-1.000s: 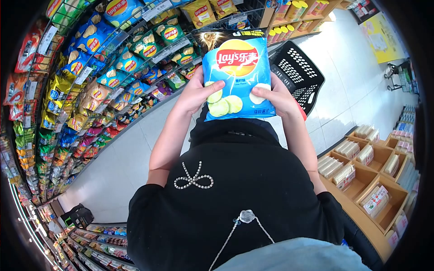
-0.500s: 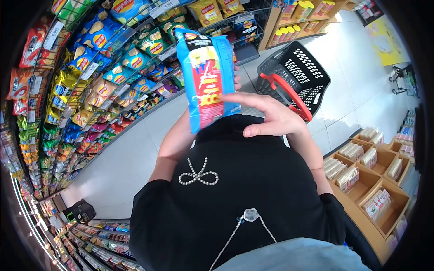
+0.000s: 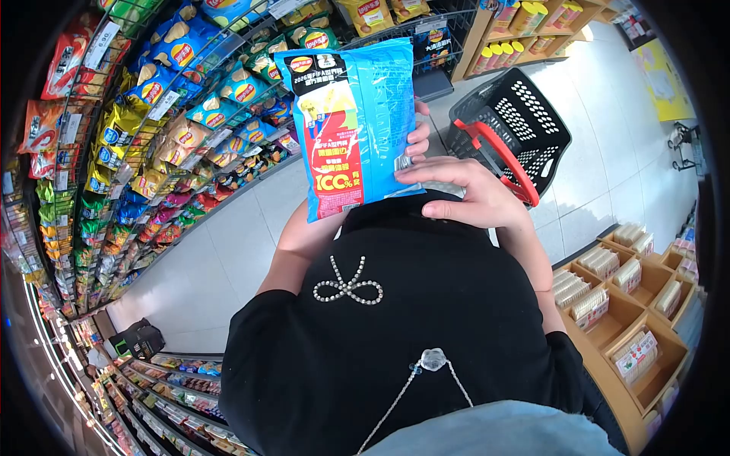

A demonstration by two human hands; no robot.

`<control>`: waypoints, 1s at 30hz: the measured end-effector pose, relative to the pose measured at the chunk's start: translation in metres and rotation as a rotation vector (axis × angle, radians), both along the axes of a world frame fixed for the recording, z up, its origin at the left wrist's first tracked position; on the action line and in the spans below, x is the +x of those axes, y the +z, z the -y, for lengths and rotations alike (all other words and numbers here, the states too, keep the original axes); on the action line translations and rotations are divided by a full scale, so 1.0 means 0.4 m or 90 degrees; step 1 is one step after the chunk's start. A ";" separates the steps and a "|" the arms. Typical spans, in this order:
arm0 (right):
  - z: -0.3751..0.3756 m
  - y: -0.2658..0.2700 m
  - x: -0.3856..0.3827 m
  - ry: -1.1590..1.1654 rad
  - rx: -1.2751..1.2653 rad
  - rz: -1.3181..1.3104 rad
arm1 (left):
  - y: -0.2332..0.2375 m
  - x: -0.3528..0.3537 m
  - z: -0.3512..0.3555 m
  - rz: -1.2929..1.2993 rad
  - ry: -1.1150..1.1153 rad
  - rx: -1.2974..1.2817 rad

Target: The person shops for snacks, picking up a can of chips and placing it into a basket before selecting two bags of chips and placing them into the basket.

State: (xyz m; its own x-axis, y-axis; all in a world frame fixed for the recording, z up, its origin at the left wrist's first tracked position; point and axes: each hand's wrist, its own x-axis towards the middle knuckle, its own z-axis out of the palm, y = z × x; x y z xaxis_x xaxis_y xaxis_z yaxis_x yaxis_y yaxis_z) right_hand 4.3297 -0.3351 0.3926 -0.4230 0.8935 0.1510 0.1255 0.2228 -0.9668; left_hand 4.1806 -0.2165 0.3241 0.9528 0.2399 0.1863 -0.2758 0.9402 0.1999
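A blue bag of potato chips (image 3: 380,114) is held upright in front of my chest, its printed back panel facing me, with a red and yellow strip on the left. My left hand (image 3: 417,137) is wrapped behind the bag; only its fingertips show, curled round the right edge, and the palm is hidden. At the lower right corner, my right hand (image 3: 471,194) has its fingers stretched out and touching the bag, thumb apart.
Wire shelves of chip bags (image 3: 182,137) curve along the left. A black shopping basket (image 3: 525,125) with a red handle (image 3: 509,167) stands on the tiled floor. At right is a wooden display (image 3: 608,327) holding packaged goods; canisters (image 3: 498,53) line a shelf at the back.
The bag has turned so its back panel faces me more fully, showing more of the blue side. My right fingers have shifted from the yellow print to the bag's lower right corner.
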 end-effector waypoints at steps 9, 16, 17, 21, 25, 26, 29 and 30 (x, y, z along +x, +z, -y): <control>0.016 -0.006 0.004 -0.199 -0.138 -0.132 | 0.001 0.015 -0.067 -0.458 0.266 0.197; -0.027 -0.110 0.029 -0.354 -0.162 -0.189 | 0.023 -0.007 -0.042 -0.528 0.347 0.301; -0.029 -0.128 0.031 -0.365 -0.166 -0.183 | 0.032 -0.008 -0.028 -0.551 0.381 0.331; -0.032 -0.134 0.036 -0.337 -0.188 -0.244 | 0.044 -0.025 -0.026 -0.459 0.318 0.287; -0.032 -0.120 0.045 -0.344 -0.184 -0.264 | 0.024 -0.037 -0.029 -0.416 0.275 0.258; -0.032 -0.116 0.046 -0.341 -0.184 -0.264 | 0.012 -0.036 -0.030 -0.402 0.273 0.261; -0.031 -0.120 0.041 -0.338 -0.187 -0.260 | -0.010 -0.038 -0.032 -0.377 0.255 0.228; -0.031 -0.127 0.038 -0.340 -0.193 -0.264 | -0.021 -0.042 -0.034 -0.371 0.245 0.211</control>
State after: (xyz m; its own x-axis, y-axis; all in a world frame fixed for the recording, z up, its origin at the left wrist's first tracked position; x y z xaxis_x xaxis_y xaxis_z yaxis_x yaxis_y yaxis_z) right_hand 4.3449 -0.3229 0.3420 0.1188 0.9896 -0.0815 -0.2467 -0.0500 -0.9678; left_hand 4.1637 -0.2029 0.3156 0.7797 0.5937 -0.1990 -0.3356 0.6645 0.6676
